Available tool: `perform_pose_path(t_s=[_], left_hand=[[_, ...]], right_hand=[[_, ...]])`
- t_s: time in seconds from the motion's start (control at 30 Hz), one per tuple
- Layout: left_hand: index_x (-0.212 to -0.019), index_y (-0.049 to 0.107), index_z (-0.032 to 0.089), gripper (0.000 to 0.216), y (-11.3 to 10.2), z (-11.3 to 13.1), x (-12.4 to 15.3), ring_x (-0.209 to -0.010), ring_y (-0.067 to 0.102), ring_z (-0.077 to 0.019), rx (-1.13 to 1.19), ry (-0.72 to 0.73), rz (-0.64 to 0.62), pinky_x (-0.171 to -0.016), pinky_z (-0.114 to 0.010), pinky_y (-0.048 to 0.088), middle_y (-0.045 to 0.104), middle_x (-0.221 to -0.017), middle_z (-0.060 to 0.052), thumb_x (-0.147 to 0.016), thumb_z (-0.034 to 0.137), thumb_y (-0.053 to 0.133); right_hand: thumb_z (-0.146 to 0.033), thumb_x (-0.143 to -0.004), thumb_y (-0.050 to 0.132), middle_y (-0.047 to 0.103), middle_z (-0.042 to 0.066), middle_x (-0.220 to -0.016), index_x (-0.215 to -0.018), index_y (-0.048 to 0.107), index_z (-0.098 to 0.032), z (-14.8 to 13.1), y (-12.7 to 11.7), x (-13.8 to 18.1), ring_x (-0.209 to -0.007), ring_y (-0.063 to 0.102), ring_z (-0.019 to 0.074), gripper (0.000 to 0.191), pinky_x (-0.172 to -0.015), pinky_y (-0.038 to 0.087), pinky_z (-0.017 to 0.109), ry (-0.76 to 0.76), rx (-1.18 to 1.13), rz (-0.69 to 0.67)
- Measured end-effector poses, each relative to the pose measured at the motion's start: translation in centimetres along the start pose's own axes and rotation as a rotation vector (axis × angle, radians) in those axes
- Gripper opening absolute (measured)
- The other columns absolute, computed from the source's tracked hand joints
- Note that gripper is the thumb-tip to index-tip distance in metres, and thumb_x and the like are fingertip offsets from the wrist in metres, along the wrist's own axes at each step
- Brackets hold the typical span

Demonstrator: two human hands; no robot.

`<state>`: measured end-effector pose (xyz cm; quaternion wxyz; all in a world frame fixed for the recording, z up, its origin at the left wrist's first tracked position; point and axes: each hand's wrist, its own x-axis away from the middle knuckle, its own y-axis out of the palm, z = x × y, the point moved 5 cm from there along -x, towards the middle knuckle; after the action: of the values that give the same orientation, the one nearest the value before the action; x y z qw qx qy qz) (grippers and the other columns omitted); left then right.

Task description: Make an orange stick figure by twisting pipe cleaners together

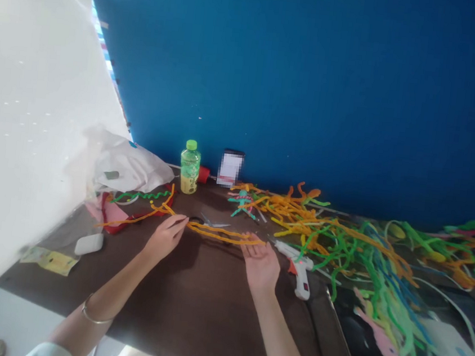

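**"What sits at the centre?"**

"A twisted orange pipe cleaner (218, 232), stretched across the dark tabletop (190, 309) between the two hands. One end curves up and to the left."

**"What are the hands doing?"**

"The left hand (165, 237), with a silver bangle (97, 315) on its wrist, pinches the strand between thumb and fingertips. The right hand (260, 265) lies open, palm up, fingers loosely spread, with the strand's other end at its fingertips."

**"What's right beside them?"**

"A pair of scissors (211, 222) lies just behind the strand, mostly shadowed. A white hot glue gun (299, 269) with a red trigger sits just right of the right hand."

**"And further out?"**

"There's a small teal pipe-cleaner figure (242, 204), then a big tangle of orange, green and blue pipe cleaners (365, 259) spreading right. Against the blue wall (315, 84) stands a green-capped bottle (190, 167), with a white plastic bag (132, 167) to its left."
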<state>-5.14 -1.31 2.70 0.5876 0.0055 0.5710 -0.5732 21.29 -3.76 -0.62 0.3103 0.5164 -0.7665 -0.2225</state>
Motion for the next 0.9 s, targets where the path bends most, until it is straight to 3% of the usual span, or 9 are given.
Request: perform_pose_path(t_s=[0.13,0.27,0.37,0.47,0.57,0.73,0.83,0.9], left_hand=[[-0.107,0.059,0.019,0.031,-0.5,0.3,-0.4,-0.09,0.058,-0.0168,0.059,-0.082,0.093,-0.083,-0.03,0.048,0.06,-0.1,-0.01,-0.078,0.017,0.05],[-0.096,0.065,0.02,0.023,-0.9,-0.3,-0.5,-0.082,0.06,-0.0166,0.125,-0.189,0.176,-0.08,-0.03,0.049,0.063,-0.091,-0.008,-0.075,0.018,0.055],[-0.086,0.068,0.02,0.016,-1.1,-0.9,-0.5,-0.078,0.061,-0.016,0.223,-0.306,0.225,-0.079,-0.03,0.05,0.064,-0.087,-0.006,-0.073,0.02,0.059],[-0.081,0.068,0.018,0.013,-1.2,-1.7,-0.2,-0.076,0.061,-0.0149,0.363,-0.489,0.268,-0.073,-0.028,0.052,0.063,-0.087,-0.006,-0.072,0.023,0.06],[-0.075,0.064,0.016,0.011,-1.3,-2.4,0.1,-0.077,0.06,-0.0135,0.488,-0.637,0.405,-0.072,-0.026,0.051,0.059,-0.088,-0.005,-0.067,0.024,0.065],[-0.101,0.047,0.024,0.053,-0.9,-4.1,0.7,-0.074,0.061,-0.0075,0.847,-0.81,0.658,-0.075,-0.026,0.05,0.046,-0.113,-0.004,-0.055,0.018,0.075],[-0.113,0.037,0.036,0.074,-0.6,-4.8,0.5,-0.082,0.062,-0.009,1.077,-0.876,0.672,-0.081,-0.029,0.048,0.041,-0.117,-0.001,-0.054,0.012,0.075],[-0.111,0.041,0.036,0.069,-0.4,-5.1,0.4,-0.085,0.061,-0.0102,1.211,-0.913,0.651,-0.081,-0.027,0.048,0.045,-0.114,0.0,-0.055,0.011,0.074]], right_hand=[[-0.044,-0.068,0.062,0.067,0.005,-0.085,-0.077,0.063,-0.016,0.0,-0.2,0.4,-0.087,0.063,0.0189,0.029,-0.088,0.047,0.038,-0.095,0.064,0.061],[-0.03,-0.06,0.072,0.067,0.004,-0.082,-0.087,0.062,-0.016,0.6,0.3,0.7,-0.078,0.065,0.0189,0.032,-0.076,0.052,0.037,-0.156,0.372,0.036],[-0.035,-0.062,0.069,0.067,0.006,-0.076,-0.088,0.062,-0.014,1.2,0.7,0.9,-0.072,0.066,0.0213,0.034,-0.067,0.054,0.034,-0.154,0.666,-0.038],[-0.041,-0.065,0.065,0.067,0.008,-0.076,-0.086,0.061,-0.013,1.8,0.9,1.1,-0.066,0.066,0.0219,0.035,-0.059,0.055,0.032,-0.137,0.807,-0.098],[-0.044,-0.067,0.062,0.066,0.008,-0.079,-0.085,0.06,-0.013,1.9,1.1,1.4,-0.054,0.065,0.0189,0.036,-0.047,0.053,0.028,-0.161,0.925,-0.113],[-0.045,-0.07,0.059,0.062,0.005,-0.079,-0.078,0.062,-0.016,1.5,2.0,1.9,-0.051,0.064,0.0154,0.03,-0.046,0.05,0.024,-0.3,1.044,-0.197],[-0.043,-0.073,0.057,0.059,0.004,-0.08,-0.077,0.062,-0.016,1.9,2.4,2.0,-0.055,0.064,0.0147,0.027,-0.049,0.052,0.024,-0.329,1.054,-0.263],[-0.041,-0.074,0.056,0.058,0.004,-0.08,-0.077,0.062,-0.017,2.3,2.5,2.1,-0.055,0.063,0.0136,0.025,-0.05,0.053,0.024,-0.326,1.066,-0.302]])
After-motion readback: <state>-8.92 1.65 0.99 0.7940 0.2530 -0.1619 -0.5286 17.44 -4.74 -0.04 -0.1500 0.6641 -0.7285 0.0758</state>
